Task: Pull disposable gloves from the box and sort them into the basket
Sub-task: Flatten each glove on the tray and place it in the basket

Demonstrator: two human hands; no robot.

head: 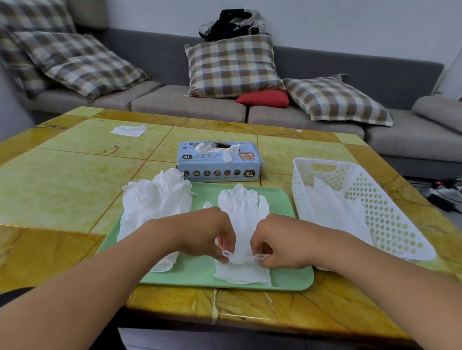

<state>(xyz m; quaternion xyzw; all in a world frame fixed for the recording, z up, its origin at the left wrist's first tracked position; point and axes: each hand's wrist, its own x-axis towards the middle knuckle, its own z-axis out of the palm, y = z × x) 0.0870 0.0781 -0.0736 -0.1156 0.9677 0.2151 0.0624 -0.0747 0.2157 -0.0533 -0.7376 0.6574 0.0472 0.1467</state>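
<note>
Task partly complete: left hand point(210, 238) and right hand point(277, 244) pinch the cuff of a flat white disposable glove point(245, 215) on the green plastic tray point(286, 280); right of the tray, the white perforated basket point(383, 209) already holds gloves, and a loose white glove pile point(153, 203) at the tray's left edge awaits sorting.

Left of the tray point(285, 282) the surface point(50, 186) lies open; behind it stands the glove box point(219, 169), right of it the basket point(398, 237) walls block passage.

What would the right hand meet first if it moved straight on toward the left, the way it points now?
Probably the left hand: the right hand points at it across a short gap, both pinching the cuff of the glove on the green tray. Depth is unclear.
</note>
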